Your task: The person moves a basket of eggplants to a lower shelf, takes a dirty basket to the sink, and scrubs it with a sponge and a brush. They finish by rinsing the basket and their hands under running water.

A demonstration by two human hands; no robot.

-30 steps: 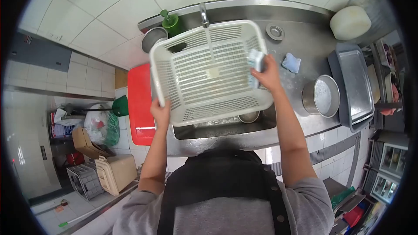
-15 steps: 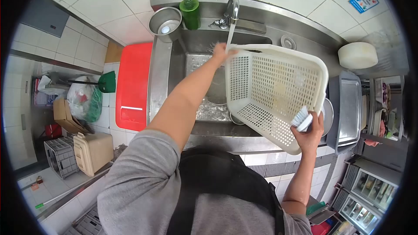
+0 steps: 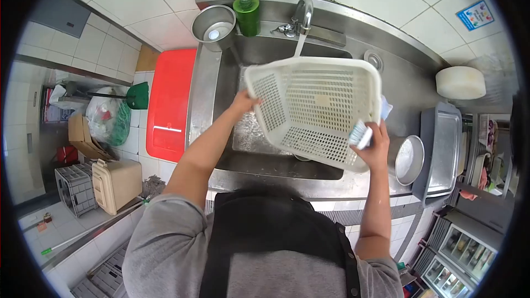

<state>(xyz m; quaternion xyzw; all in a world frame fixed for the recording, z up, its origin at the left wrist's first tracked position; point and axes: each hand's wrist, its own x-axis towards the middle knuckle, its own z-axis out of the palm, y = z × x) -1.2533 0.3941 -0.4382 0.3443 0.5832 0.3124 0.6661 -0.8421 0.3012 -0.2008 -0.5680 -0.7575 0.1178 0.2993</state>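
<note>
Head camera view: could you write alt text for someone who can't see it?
A person holds a white plastic basket tilted over a steel sink under a running tap, left hand on its rim, right hand gripping the rim and a brush.

The light is bright and even, with soft shadows. The steel sink (image 3: 221, 85) shines with glare. The picture is round, bent at the edges, with black corners.

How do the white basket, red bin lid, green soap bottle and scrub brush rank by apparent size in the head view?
1. White basket, though held up nearer the camera.
2. Red bin lid.
3. Green soap bottle.
4. Scrub brush, partly hidden in the right hand.
</note>
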